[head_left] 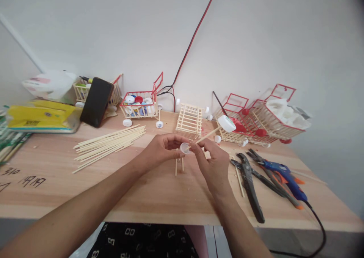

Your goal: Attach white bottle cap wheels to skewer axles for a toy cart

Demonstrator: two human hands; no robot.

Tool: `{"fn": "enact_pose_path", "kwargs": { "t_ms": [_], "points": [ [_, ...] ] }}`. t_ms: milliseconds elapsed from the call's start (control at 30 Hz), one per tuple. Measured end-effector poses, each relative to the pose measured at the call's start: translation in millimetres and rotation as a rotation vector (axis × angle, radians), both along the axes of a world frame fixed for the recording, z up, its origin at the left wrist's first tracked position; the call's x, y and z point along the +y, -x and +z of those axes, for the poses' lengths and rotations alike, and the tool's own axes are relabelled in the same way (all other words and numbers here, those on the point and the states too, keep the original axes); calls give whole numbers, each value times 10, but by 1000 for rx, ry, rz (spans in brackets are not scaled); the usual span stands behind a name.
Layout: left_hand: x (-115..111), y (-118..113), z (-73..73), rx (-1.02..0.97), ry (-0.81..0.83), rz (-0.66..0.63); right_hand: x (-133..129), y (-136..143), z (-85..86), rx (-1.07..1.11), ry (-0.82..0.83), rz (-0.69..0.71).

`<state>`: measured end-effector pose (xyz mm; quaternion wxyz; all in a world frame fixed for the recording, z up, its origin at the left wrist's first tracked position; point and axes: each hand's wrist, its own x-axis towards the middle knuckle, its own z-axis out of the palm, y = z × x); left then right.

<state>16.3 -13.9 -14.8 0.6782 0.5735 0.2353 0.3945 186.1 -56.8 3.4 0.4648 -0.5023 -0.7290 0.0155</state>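
My left hand (pixel 157 150) pinches a white bottle cap (pixel 184 148), its hollow side towards me. In my right hand (pixel 214 167) is a thin wooden stick (pixel 209 135), its near end at the hollow of that cap; I cannot tell whether it is fixed there. A second white cap (pixel 226 124) sits on the stick's far end. Short stick pieces (pixel 176 169) lie on the table under my hands. Just beyond them stands a small stick-built frame (pixel 190 119) with white cap wheels.
Loose sticks (pixel 108 144) lie at left, near a phone (pixel 96 102) and yellow pack (pixel 42 115). A mini cart (pixel 139 110) holds caps; more carts (pixel 284 115) stand back right. Pliers (pixel 248 186) and a blue corded glue gun (pixel 284 174) lie right on the wooden table (pixel 136 201).
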Motion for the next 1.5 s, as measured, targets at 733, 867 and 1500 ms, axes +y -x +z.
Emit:
{"fn": "enact_pose_path", "kwargs": {
  "t_ms": [733, 867, 1500],
  "points": [
    [-33, -2, 62, 23, 26, 28, 2, -26, -7, -56, -50, -73],
    [-28, -4, 59, -3, 26, 20, -9, -27, -5, -43, -55, -47],
    [-10, -12, -8, -13, 36, 13, 18, -29, 2, -112, -62, -2]
  ]
}}
